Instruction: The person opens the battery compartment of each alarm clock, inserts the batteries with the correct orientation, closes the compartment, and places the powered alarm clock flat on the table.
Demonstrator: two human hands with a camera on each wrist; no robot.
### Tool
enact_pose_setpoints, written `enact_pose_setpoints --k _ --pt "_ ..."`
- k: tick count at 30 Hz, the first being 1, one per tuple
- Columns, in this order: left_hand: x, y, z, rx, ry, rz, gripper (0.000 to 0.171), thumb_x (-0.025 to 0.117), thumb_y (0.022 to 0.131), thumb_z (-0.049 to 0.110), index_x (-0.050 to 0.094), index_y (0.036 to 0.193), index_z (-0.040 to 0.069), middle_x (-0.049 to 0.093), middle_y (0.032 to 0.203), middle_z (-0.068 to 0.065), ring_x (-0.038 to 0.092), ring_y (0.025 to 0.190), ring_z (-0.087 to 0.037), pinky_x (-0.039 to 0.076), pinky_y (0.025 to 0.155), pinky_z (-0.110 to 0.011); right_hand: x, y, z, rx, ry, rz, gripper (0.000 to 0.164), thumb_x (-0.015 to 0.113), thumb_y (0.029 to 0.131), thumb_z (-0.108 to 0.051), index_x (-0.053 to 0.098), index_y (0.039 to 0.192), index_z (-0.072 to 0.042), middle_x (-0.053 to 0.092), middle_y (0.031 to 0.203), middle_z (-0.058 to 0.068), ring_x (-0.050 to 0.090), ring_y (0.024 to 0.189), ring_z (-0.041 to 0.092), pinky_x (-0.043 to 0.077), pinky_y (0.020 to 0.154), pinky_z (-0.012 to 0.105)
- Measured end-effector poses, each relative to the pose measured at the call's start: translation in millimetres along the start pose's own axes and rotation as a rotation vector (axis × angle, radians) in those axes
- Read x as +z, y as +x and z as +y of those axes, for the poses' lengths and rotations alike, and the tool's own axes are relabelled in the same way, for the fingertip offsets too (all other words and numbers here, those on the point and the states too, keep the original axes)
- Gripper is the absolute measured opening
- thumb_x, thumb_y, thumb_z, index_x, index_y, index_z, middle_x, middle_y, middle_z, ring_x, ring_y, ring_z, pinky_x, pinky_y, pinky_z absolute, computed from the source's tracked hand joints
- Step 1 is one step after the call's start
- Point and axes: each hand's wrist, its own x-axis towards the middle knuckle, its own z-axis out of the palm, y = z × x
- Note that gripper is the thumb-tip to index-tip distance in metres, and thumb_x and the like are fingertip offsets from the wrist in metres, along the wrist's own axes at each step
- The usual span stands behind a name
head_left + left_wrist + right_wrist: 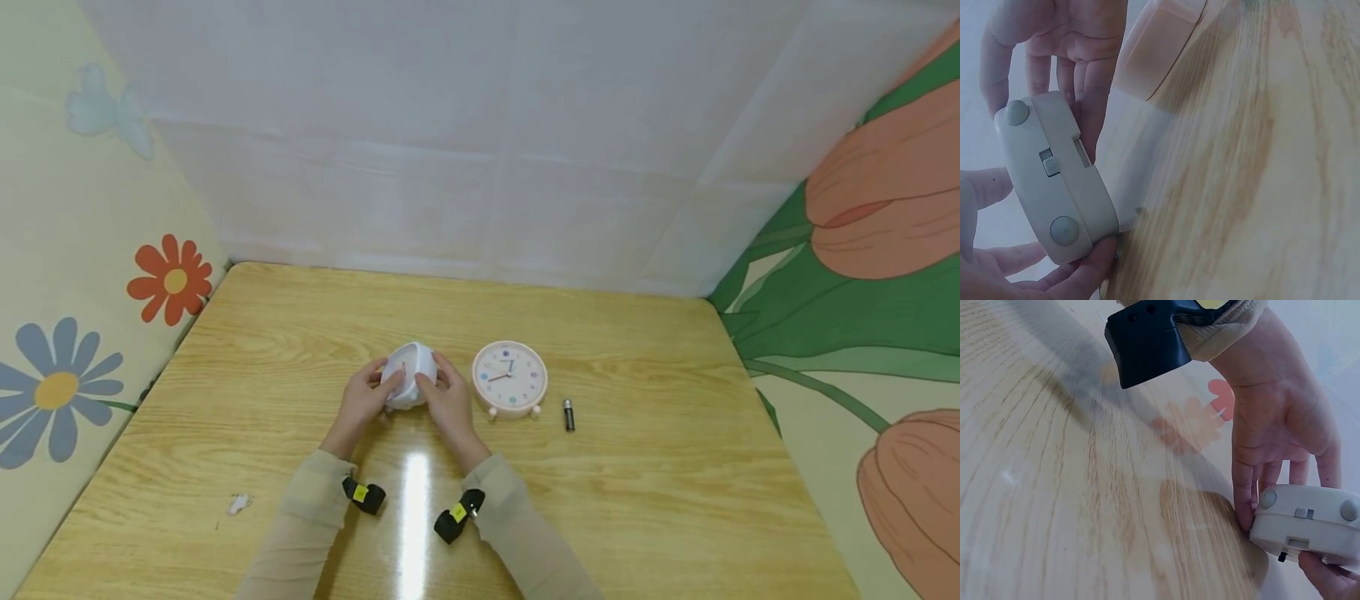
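Between my two hands is a small white alarm clock [411, 375], raised over the wooden table and tilted. My left hand [363, 407] grips its left side, thumb over the near face. On the opposite side my right hand [451, 406] holds it with thumb and fingers. Two round feet and a small slide switch [1050, 164] show on the white clock's edge in the left wrist view. A small dark knob [1282, 557] sticks out below it in the right wrist view. Just right of my right hand lies a pink alarm clock [510, 377], dial up.
A black battery [569, 415] lies on the table [660, 500] to the right of the pink clock. Near the front left is a small white scrap [238, 503]. A white cloth wall [450, 133] rises behind the table, with flower-patterned sheets at both sides.
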Motion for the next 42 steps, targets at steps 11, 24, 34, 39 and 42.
enact_pose_setpoints --k 11,24,34,39,42 --pt "-1.7 -0.9 0.2 0.006 0.017 0.013 0.054 0.060 0.088 0.019 0.040 0.133 -0.004 0.051 0.115 -0.029 0.052 0.101 -0.035 0.047 0.066 -0.023 -4 0 2 0.004 -0.025 0.001 0.049 0.061 0.084 -0.014 0.049 0.130 -0.005 0.057 0.112 0.017 0.060 0.096 0.024 0.052 0.076 0.027" --pt "-3.7 -2.1 0.9 0.039 0.044 0.039 0.052 0.061 0.086 0.012 0.041 0.132 -0.004 0.050 0.117 -0.030 0.051 0.106 -0.038 0.049 0.072 -0.029 -6 -2 5 -0.015 -0.044 0.052 0.046 0.062 0.081 -0.009 0.052 0.125 0.000 0.060 0.109 0.020 0.061 0.094 0.028 0.052 0.076 0.028" --pt "-4.6 -3.4 2.3 0.088 0.135 0.057 0.053 0.062 0.085 0.010 0.042 0.131 -0.005 0.051 0.116 -0.030 0.052 0.105 -0.039 0.047 0.084 -0.043 -7 -2 6 0.033 -0.053 0.064 0.043 0.060 0.081 -0.007 0.053 0.123 0.002 0.061 0.105 0.018 0.062 0.090 0.023 0.052 0.073 0.026" --pt "-4.5 -3.7 1.8 0.119 0.178 0.068 0.053 0.062 0.084 0.009 0.042 0.130 -0.007 0.052 0.114 -0.030 0.053 0.102 -0.039 0.047 0.083 -0.044 -6 -2 5 0.078 -0.028 0.057 0.043 0.059 0.082 -0.004 0.052 0.124 0.002 0.059 0.106 0.019 0.061 0.086 0.020 0.053 0.069 0.026" --pt "-4.2 -3.8 1.8 0.132 0.186 0.073 0.052 0.062 0.084 0.009 0.043 0.129 -0.008 0.053 0.112 -0.030 0.054 0.100 -0.039 0.048 0.083 -0.044 -6 -2 5 0.092 -0.016 0.056 0.043 0.059 0.082 -0.004 0.052 0.124 0.002 0.058 0.108 0.019 0.061 0.087 0.021 0.054 0.069 0.027"
